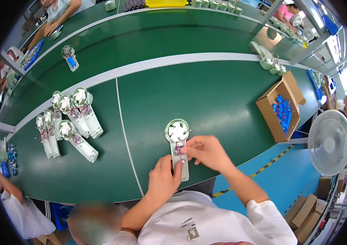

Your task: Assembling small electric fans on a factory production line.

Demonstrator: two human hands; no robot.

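On the green table before me lies an open handheld fan housing [185, 173], pale green, its round head up and its handle toward me. A white fan wheel [177, 131] sits in the head. Below it, in the handle, are a small circuit board [178, 149] and thin dark red wires. My left hand [163, 177] grips the lower handle from the left, thumb over its open side. From the right, my right hand [208, 152] has thumb and forefinger pinched at the board's edge by the wires; whatever is between the fingertips is hidden.
Several similar open fan housings [84, 149] lie grouped at the left. A cardboard box [270, 118] of blue battery cells stands at the right, near a white standing fan [329, 142]. Past the pale divider, one fan housing [70, 59] holds a blue cell. Other people sit around.
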